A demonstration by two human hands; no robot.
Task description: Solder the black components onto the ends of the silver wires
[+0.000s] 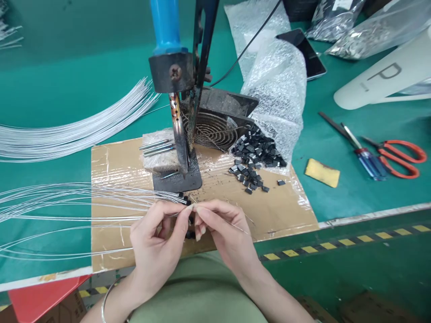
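Note:
My left hand [160,242] and my right hand [225,229] meet fingertip to fingertip over the cardboard's front part, both pinched closed. A thin wire [237,227] runs out from my right fingers toward the lower right. The pinch of my left hand is on a thin wire too, mostly covered by the fingers. Just behind the fingertips lie white wires [117,193] ending in small black connectors [183,197]; more black pieces show partly below my fingers. Above them a blue-handled soldering iron [178,130] points down, clamped in a black stand [202,45].
Loose black connectors [252,152] spill from a bubble-wrap bag [279,89] beside a fan [212,128]. A bundle of white wires [84,130] lies back left. Right are a yellow sponge [322,172], screwdriver [370,161], orange-handled scissors [400,157] and a phone [305,54].

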